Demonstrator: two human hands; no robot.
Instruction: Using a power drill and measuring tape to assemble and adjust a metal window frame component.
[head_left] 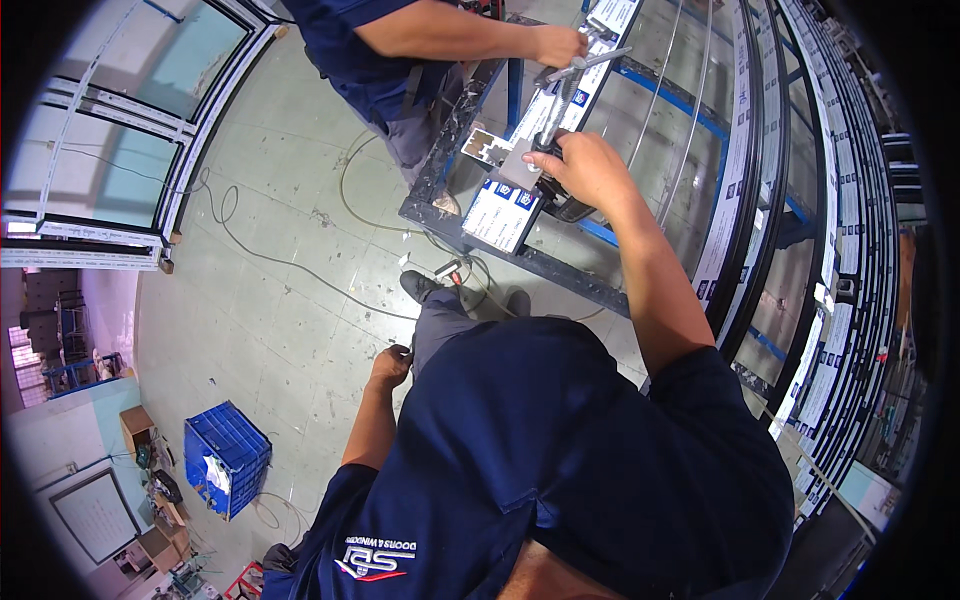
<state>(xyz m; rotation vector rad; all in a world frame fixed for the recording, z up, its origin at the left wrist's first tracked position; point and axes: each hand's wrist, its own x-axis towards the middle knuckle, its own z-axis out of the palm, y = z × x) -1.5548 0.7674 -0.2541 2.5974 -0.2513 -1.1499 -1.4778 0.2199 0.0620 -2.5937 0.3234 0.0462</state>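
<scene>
i have the right hand (592, 170) grasping a grey plate (517, 168) by the rack's (580, 283) near edge, but from here can't tell if the left hand (390, 366) holds anything.

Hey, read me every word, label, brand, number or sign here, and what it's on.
I won't copy wording or brands, but print shows here:
Navy shirt: white lettering and a logo with red, on the chest.
Film-wrapped profile: blue-and-white print.
Long profiles at right: repeated print, mostly too small to read.
Wall board: any writing is too faint.
</scene>
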